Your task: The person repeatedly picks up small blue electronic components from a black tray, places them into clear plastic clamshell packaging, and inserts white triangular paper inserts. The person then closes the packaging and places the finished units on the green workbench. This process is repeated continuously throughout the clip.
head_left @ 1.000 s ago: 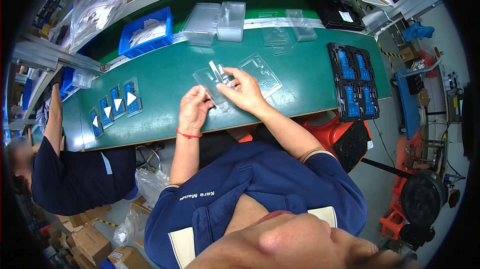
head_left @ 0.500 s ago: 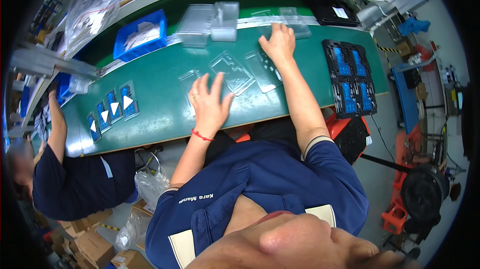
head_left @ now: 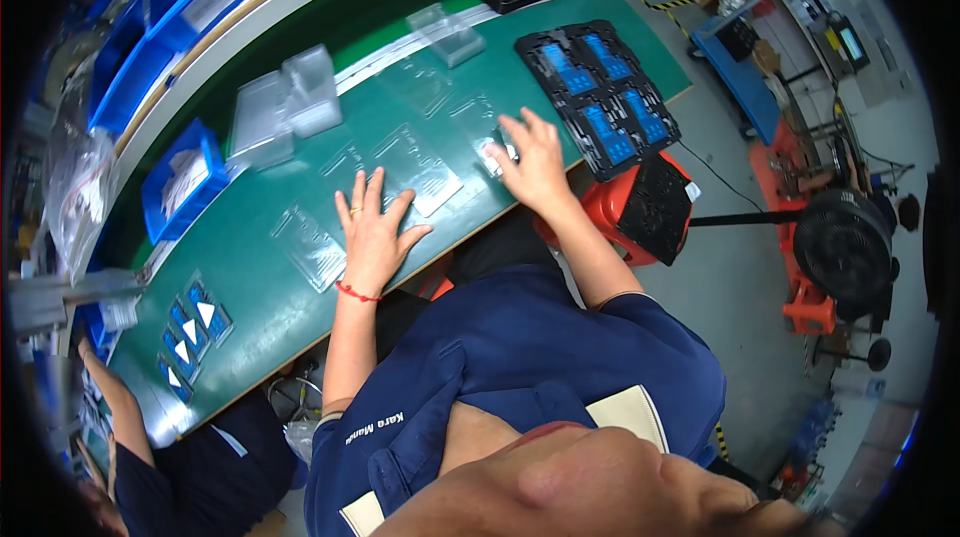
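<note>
My left hand (head_left: 372, 242) lies open, fingers spread, over a clear plastic blister tray on the green table. Next to it, on the left, is another clear blister tray (head_left: 308, 245), and a wider one (head_left: 418, 172) sits just to its right. My right hand (head_left: 536, 165) has its fingers apart at the near edge of a further clear tray (head_left: 472, 117). Beside its thumb is a small dark-and-white patch that I cannot make out. To the right of that hand rests a black tray (head_left: 598, 102) with blue parts in its compartments.
Stacked clear trays (head_left: 262, 122) and a blue bin (head_left: 185, 182) of white papers line the back. Several blue packs with white triangles (head_left: 195, 332) lie at the left, near a co-worker's arm (head_left: 122, 402). A red stool (head_left: 640, 212) stands below the black tray.
My view has turned, so the table now slants up to the right. My right hand has come back from the far clear trays toward the near edge. The left hand stays low and spread.
</note>
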Available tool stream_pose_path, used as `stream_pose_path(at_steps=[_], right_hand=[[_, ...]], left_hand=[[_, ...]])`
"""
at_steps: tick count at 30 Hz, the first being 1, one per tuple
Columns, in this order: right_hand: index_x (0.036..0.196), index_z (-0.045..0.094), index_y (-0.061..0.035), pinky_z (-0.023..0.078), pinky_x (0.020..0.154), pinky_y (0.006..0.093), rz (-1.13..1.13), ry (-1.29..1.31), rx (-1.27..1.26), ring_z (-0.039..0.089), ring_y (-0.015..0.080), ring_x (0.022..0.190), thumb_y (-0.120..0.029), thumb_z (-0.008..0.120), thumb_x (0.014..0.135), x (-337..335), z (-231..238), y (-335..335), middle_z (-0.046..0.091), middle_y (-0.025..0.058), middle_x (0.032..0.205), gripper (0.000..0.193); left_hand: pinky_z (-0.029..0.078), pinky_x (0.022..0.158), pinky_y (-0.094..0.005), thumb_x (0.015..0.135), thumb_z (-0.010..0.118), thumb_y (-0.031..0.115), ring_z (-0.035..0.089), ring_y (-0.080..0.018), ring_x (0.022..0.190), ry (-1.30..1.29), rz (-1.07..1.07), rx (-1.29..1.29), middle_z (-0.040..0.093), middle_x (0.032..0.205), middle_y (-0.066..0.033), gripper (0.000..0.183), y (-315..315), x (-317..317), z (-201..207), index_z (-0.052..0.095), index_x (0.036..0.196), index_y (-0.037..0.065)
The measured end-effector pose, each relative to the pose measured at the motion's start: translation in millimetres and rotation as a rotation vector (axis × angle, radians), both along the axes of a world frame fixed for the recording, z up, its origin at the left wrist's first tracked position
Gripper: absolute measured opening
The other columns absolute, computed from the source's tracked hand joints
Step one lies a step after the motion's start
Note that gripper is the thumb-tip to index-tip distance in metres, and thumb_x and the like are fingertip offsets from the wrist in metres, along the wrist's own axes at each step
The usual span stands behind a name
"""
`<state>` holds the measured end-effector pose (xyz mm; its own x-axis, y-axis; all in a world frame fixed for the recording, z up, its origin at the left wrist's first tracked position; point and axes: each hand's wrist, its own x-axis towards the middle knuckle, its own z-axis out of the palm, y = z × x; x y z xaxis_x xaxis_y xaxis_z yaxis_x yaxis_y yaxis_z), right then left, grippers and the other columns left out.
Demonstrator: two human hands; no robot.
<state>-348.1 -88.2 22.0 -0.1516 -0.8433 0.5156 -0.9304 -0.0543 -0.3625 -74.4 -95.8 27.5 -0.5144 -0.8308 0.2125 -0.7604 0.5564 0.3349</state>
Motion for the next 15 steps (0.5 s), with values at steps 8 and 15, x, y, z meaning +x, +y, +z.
stream_pose_path(at_steps=[8, 15], right_hand=[[0.096, 0.071, 0.0009, 0.042, 0.093, 0.0489, -0.867, 0.16, 0.347, 0.056, 0.0394, 0.107, -0.05, 0.063, 0.085, -174.8, 29.3, -13.5, 0.064, 0.023, 0.109, 0.053], [0.097, 0.07, 0.0003, 0.037, 0.094, 0.048, -0.822, 0.263, 0.187, 0.052, 0.0357, 0.107, -0.056, 0.064, 0.082, -181.8, 0.4, -15.8, 0.059, 0.0185, 0.108, 0.059]], left_hand=[[0.024, 0.112, -0.0558, 0.073, 0.078, 0.042, 0.031, -0.0401, 0.139, 0.203, 0.009, -0.124, 0.037, 0.146, -0.0197, 0.059, -3.6, -3.9, -4.5, 0.062, 0.121, 0.011], [0.034, 0.107, -0.0478, 0.077, 0.077, 0.025, 0.04, -0.0404, 0.131, 0.275, 0.016, -0.147, 0.045, 0.138, -0.0225, 0.043, -3.7, -0.4, -6.5, 0.064, 0.114, 0.006]])
